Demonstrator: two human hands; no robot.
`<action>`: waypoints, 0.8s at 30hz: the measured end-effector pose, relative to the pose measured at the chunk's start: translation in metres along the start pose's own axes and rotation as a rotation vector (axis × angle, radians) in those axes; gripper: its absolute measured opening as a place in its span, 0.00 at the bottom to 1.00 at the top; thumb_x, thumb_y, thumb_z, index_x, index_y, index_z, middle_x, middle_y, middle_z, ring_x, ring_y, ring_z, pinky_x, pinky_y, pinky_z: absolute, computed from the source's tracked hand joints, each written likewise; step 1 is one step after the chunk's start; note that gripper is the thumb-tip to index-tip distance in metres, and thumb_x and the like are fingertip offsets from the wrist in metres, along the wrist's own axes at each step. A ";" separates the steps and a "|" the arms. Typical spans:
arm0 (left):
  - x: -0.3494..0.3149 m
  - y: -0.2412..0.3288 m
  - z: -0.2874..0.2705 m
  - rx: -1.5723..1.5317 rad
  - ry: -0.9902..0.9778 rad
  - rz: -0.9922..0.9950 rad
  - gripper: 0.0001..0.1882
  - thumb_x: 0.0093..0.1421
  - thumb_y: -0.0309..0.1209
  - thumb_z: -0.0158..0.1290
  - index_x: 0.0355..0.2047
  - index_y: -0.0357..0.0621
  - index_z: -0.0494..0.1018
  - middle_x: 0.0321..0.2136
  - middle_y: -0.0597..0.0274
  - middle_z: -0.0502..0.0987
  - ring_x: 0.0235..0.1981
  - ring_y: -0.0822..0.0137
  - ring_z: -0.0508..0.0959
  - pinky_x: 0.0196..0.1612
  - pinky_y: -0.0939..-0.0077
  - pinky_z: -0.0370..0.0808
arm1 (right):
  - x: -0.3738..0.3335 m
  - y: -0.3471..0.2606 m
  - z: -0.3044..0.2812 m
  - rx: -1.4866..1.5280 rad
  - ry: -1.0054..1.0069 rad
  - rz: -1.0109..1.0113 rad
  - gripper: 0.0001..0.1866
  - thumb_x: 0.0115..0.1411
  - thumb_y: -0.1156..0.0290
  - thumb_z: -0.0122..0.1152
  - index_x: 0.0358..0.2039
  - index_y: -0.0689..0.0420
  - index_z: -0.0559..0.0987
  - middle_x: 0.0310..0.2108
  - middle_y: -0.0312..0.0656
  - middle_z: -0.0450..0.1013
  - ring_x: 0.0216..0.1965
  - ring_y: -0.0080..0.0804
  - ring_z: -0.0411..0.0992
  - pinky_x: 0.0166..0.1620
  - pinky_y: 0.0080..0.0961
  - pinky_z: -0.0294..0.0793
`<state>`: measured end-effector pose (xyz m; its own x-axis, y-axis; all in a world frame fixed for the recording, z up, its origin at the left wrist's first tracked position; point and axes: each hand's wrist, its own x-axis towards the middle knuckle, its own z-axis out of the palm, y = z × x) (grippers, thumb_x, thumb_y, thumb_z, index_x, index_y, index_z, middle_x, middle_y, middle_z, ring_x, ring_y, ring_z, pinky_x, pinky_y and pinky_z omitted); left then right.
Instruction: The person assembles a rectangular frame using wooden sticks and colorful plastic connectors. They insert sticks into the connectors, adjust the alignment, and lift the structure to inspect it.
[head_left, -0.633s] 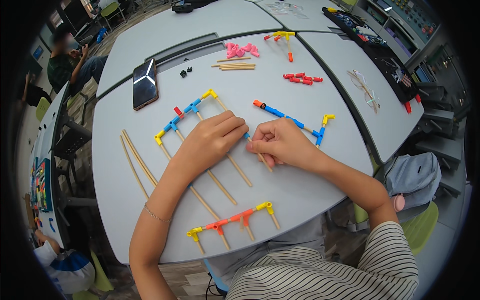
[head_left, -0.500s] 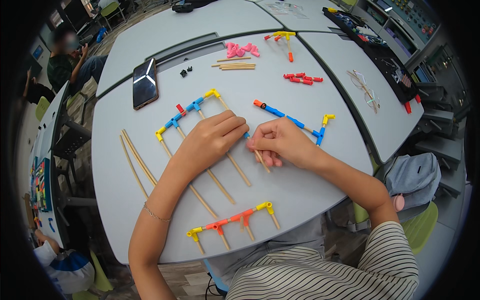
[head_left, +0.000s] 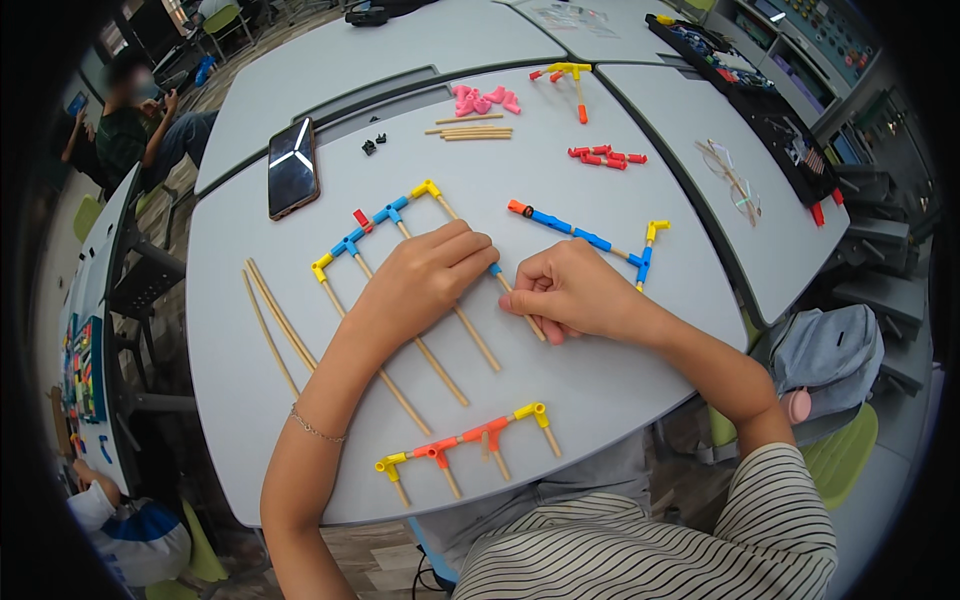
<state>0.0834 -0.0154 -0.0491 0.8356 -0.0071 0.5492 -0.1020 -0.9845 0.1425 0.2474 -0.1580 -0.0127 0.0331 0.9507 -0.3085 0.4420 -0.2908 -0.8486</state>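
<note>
My left hand is closed at the fingertips round a small blue connector, which is mostly covered by the fingers. A wooden stick runs down from that connector, pinched between thumb and fingers of my right hand. Beyond my left hand lies a comb-like frame: a row of blue connectors with yellow corner connectors at its ends and long sticks pointing toward me. A red piece stands on the row. The stick from the far yellow corner passes under my left fingers.
Nearer me lies a smaller orange-and-yellow frame. Loose sticks lie left, a phone far left. Pink connectors, short sticks, red pieces and a blue-orange assembly lie farther off. Glasses rest right.
My right hand has shifted slightly down and right along the stick, away from the blue connector, so more stick shows between. My left hand has hardly moved.
</note>
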 end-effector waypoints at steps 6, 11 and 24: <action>-0.001 0.000 0.000 -0.013 0.013 0.005 0.16 0.42 0.15 0.58 0.34 0.39 0.78 0.37 0.61 0.80 0.37 0.61 0.79 0.37 0.70 0.79 | 0.003 0.009 0.006 0.302 -0.052 0.054 0.16 0.64 0.68 0.61 0.20 0.63 0.76 0.14 0.40 0.74 0.13 0.20 0.71 0.15 0.16 0.65; 0.000 -0.002 0.001 -0.064 0.059 -0.019 0.16 0.43 0.15 0.58 0.35 0.39 0.78 0.37 0.61 0.80 0.37 0.60 0.79 0.37 0.70 0.79 | 0.006 0.016 0.003 0.470 -0.111 0.078 0.17 0.64 0.66 0.62 0.21 0.62 0.76 0.16 0.40 0.75 0.14 0.20 0.72 0.16 0.15 0.66; 0.004 0.008 -0.014 -0.103 -0.099 -0.228 0.17 0.54 0.16 0.56 0.45 0.40 0.79 0.46 0.57 0.80 0.47 0.57 0.77 0.50 0.67 0.76 | -0.011 0.011 -0.062 -0.415 0.397 -0.073 0.14 0.53 0.62 0.73 0.28 0.61 0.82 0.23 0.37 0.76 0.24 0.21 0.73 0.27 0.20 0.70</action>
<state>0.0783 -0.0211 -0.0341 0.8915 0.1911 0.4108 0.0448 -0.9395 0.3397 0.3076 -0.1648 0.0084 0.2878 0.9577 -0.0025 0.7676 -0.2322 -0.5974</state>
